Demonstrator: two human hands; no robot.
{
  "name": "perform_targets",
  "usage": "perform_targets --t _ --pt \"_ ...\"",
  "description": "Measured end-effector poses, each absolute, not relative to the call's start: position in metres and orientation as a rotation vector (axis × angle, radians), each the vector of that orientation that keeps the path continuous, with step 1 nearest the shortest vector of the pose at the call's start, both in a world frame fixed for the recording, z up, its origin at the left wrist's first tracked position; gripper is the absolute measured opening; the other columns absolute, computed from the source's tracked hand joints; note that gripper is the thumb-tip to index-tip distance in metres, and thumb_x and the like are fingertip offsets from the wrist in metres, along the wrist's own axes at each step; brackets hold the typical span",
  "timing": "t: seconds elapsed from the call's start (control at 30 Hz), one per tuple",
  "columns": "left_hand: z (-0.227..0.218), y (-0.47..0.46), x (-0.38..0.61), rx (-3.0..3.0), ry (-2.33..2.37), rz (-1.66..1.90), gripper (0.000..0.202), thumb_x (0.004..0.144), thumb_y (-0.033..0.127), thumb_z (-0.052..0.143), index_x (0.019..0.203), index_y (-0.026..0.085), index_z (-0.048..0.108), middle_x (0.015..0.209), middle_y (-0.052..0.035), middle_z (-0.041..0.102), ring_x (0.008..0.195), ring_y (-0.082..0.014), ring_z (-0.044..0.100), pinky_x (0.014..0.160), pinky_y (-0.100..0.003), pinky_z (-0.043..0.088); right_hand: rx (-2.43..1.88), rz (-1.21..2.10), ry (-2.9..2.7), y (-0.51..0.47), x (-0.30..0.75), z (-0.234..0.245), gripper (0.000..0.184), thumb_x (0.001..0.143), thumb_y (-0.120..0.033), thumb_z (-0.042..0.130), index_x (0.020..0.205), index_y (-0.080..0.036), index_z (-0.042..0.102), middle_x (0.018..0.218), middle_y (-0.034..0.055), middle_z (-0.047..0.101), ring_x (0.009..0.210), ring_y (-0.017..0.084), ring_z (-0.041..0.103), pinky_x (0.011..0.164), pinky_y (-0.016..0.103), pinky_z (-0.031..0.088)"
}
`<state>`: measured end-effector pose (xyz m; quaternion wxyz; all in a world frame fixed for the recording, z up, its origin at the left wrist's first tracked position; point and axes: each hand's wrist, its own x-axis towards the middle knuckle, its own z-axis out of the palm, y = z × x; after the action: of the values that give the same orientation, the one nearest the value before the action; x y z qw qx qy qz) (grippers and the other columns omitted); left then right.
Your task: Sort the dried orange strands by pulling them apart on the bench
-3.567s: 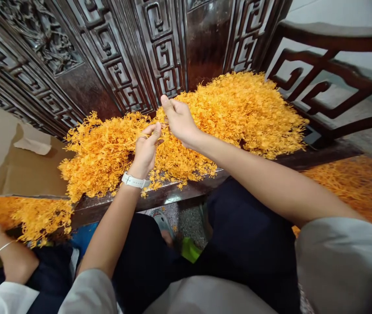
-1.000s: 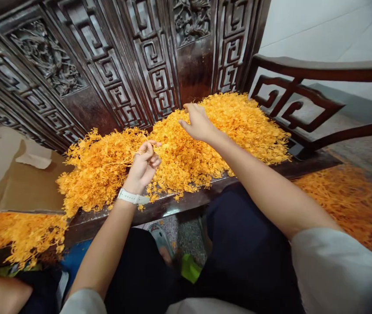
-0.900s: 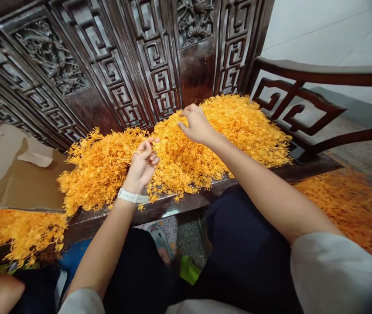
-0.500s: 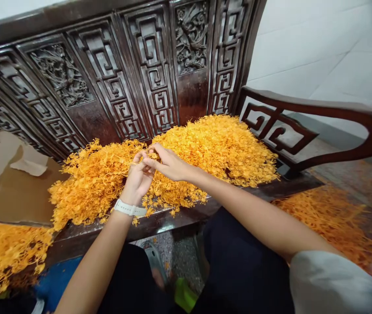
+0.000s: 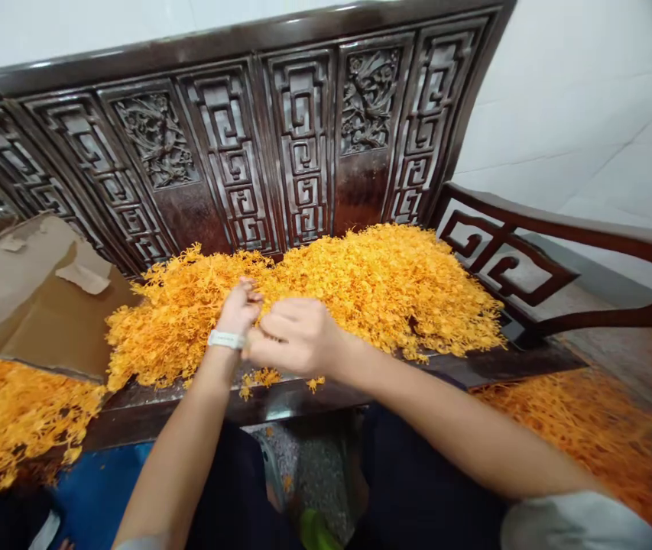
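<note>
My left hand, with a pale watch on its wrist, hovers over the left heap of orange plastic pieces. Its fingers are curled in, and what they grip is hidden. Blurred by motion, my right hand is closed just beside that watch, thumb side toward it. Anything inside the right fist cannot be made out. The pieces are small and flower-like with thin stems. A second heap of the same orange pieces lies to the right, beyond my right hand.
The heaps lie on a dark carved wooden bench with a curved armrest at right. A torn cardboard box stands at left. More orange strands are piled low at left and right. Something blue sits below the bench.
Both hands were together at the fingertips over the pieces. My right hand has since pulled back toward me, down beside my left wrist, and closed. The view has shifted slightly.
</note>
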<state>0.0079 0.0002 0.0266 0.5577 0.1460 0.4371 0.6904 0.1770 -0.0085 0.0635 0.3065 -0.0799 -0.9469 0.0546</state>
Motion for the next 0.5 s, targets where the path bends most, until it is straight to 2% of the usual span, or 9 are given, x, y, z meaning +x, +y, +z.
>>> perform_targets --t 0.07,0.13,0.2,0.23,0.3,0.33,0.37,0.43,0.5 --pt "0.029 0.0 -0.011 0.282 1.017 1.728 0.028 0.097 -0.004 0.057 0.081 0.018 0.049 0.065 0.0081 0.051 0.043 -0.0022 0.031 0.045 -0.015 0.027 -0.087 0.117 -2.518 -0.02 0.18 0.076 0.04 0.111 -0.038 0.038 0.09 -0.031 0.071 0.069 0.0045 0.056 0.075 0.021 0.053 0.078 0.039 0.046" --pt "0.034 -0.005 -0.024 0.263 0.97 1.802 0.022 0.1 0.002 0.061 0.086 0.018 0.054 0.072 0.0062 0.06 0.044 -0.0021 0.031 0.045 -0.015 0.029 -0.253 0.106 -2.447 -0.008 0.186 0.08 0.042 0.112 -0.036 0.034 0.104 -0.029 0.074 0.08 0.0079 0.062 0.086 0.024 0.058 0.086 0.042 0.051" --pt "0.04 -0.014 -0.026 0.333 0.902 1.793 0.017 0.099 0.008 0.068 0.091 0.019 0.059 0.087 0.0031 0.07 0.045 -0.0019 0.032 0.044 -0.015 0.031 -0.641 0.106 -2.286 0.024 0.196 0.073 0.041 0.111 -0.038 0.037 0.126 -0.023 0.071 0.107 0.0159 0.067 0.106 0.03 0.061 0.095 0.05 0.052" --pt "0.043 -0.019 -0.025 0.389 0.873 1.761 0.015 0.098 0.01 0.071 0.092 0.02 0.061 0.096 0.0011 0.074 0.045 -0.0016 0.034 0.044 -0.015 0.032 -0.834 0.116 -2.216 0.042 0.202 0.067 0.044 0.109 -0.043 0.043 0.138 -0.018 0.066 0.125 0.0212 0.063 0.118 0.036 0.059 0.1 0.055 0.051" --pt "0.048 -0.028 -0.019 0.502 0.831 1.682 0.015 0.095 0.011 0.075 0.094 0.021 0.063 0.11 -0.0028 0.078 0.047 -0.0011 0.037 0.044 -0.014 0.034 -1.118 0.165 -2.159 0.072 0.212 0.054 0.064 0.103 -0.055 0.055 0.15 -0.012 0.056 0.148 0.0296 0.049 0.135 0.048 0.051 0.106 0.065 0.047" --pt "0.05 -0.032 -0.015 0.543 0.821 1.649 0.015 0.094 0.011 0.075 0.095 0.021 0.064 0.114 -0.0043 0.078 0.047 -0.0009 0.037 0.044 -0.013 0.034 -1.171 0.207 -2.184 0.081 0.215 0.05 0.07 0.102 -0.06 0.057 0.15 -0.01 0.055 0.151 0.0313 0.047 0.136 0.05 0.05 0.107 0.067 0.046" --pt "0.05 -0.035 -0.012 0.571 0.814 1.627 0.014 0.094 0.011 0.076 0.095 0.021 0.065 0.117 -0.0054 0.078 0.048 -0.0008 0.038 0.045 -0.013 0.035 -1.157 0.27 -2.236 0.084 0.216 0.048 0.069 0.102 -0.064 0.055 0.145 -0.01 0.059 0.148 0.031 0.052 0.134 0.049 0.054 0.106 0.065 0.047" --pt "0.05 -0.038 -0.006 0.616 0.785 1.599 0.012 0.094 0.012 0.076 0.097 0.02 0.067 0.119 -0.0067 0.078 0.05 -0.0007 0.04 0.046 -0.012 0.036 -0.972 0.441 -2.335 0.076 0.213 0.048 0.06 0.106 -0.064 0.047 0.131 -0.013 0.067 0.131 0.0243 0.066 0.118 0.038 0.064 0.101 0.054 0.051" --pt "0.047 -0.037 0.0 0.65 0.77 1.575 0.01 0.094 0.014 0.077 0.098 0.02 0.069 0.118 -0.0066 0.077 0.051 -0.0007 0.041 0.048 -0.012 0.038 -0.718 0.612 -2.363 0.058 0.204 0.051 0.05 0.108 -0.06 0.047 0.122 -0.018 0.07 0.114 0.015 0.073 0.103 0.028 0.067 0.094 0.044 0.051"
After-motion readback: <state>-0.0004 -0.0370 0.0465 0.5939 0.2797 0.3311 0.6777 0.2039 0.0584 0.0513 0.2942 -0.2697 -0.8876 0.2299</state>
